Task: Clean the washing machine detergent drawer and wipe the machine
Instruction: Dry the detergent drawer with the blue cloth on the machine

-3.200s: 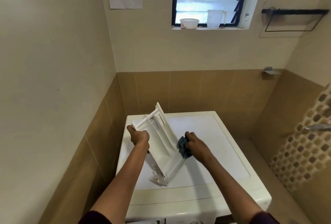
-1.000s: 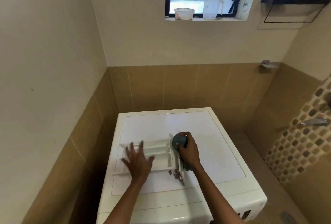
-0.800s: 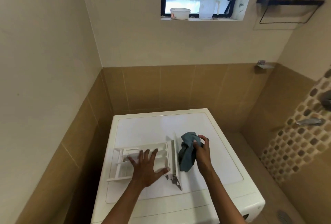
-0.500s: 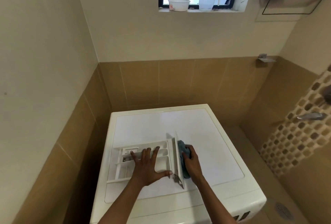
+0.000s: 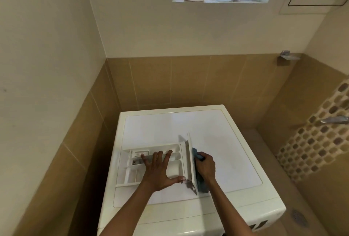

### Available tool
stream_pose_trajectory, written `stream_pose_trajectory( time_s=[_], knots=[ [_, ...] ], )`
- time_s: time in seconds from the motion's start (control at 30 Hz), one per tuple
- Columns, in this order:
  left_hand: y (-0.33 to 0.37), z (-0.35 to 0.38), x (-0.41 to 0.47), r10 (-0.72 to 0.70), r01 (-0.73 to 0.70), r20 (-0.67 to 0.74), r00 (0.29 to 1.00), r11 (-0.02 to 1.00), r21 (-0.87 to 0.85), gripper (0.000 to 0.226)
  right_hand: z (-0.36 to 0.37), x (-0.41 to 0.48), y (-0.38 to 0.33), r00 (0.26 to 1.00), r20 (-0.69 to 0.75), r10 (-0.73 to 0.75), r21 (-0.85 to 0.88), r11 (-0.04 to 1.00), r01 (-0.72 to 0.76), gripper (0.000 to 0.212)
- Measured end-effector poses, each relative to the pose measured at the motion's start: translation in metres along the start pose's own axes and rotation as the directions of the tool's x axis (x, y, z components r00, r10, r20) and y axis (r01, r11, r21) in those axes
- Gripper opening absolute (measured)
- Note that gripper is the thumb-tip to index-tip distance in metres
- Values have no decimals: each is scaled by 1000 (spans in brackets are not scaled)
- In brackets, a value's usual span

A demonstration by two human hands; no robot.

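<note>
Single head cam, high, angled fwd/down over washing machine (image 5: 188,122), wide-angle.

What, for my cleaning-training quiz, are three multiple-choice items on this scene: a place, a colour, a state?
1. Where is the detergent drawer? A on the washing machine top; B on the floor; C on the sill.
2. What colour is the cloth? A red; B blue-grey; C yellow.
3. How is the left hand? A fisted; B flat, fingers spread on the drawer; C hanging idle.
Answers: A, it lies on the machine's lid; B, the right hand grips blue-grey fabric; B, straight fingers press the drawer.
</note>
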State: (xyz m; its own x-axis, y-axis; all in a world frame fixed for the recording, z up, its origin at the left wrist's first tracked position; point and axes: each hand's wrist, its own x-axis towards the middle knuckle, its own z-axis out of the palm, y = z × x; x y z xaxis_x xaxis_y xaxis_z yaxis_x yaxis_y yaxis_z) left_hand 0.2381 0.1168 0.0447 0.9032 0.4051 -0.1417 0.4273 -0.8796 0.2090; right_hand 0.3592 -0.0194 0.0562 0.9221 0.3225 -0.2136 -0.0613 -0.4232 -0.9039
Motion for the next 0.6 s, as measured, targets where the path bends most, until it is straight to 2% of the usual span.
stream_pose_trajectory(
  time_s=[0.2, 0.37, 0.47, 0.6],
  knots=[
    [2, -2, -1, -29, 29, 2, 1000, 999, -30, 126, -8, 4, 14, 990, 132, -46, -51, 997, 53, 22],
    [0, -1, -1, -27, 27, 4, 1000, 998, -49, 129, -27, -8, 37, 954, 300, 13, -244, 968, 63, 34],
    [2, 0, -1, -29, 29, -1, 1000, 997, -65, 127, -24, -2, 24, 968, 251, 25, -299, 953, 53, 38],
    [0, -3, -1, -30, 31, 23, 999, 998, -60, 127, -7, 10, 4, 992, 119, 42, -222, 975, -15, 33]
  ],
)
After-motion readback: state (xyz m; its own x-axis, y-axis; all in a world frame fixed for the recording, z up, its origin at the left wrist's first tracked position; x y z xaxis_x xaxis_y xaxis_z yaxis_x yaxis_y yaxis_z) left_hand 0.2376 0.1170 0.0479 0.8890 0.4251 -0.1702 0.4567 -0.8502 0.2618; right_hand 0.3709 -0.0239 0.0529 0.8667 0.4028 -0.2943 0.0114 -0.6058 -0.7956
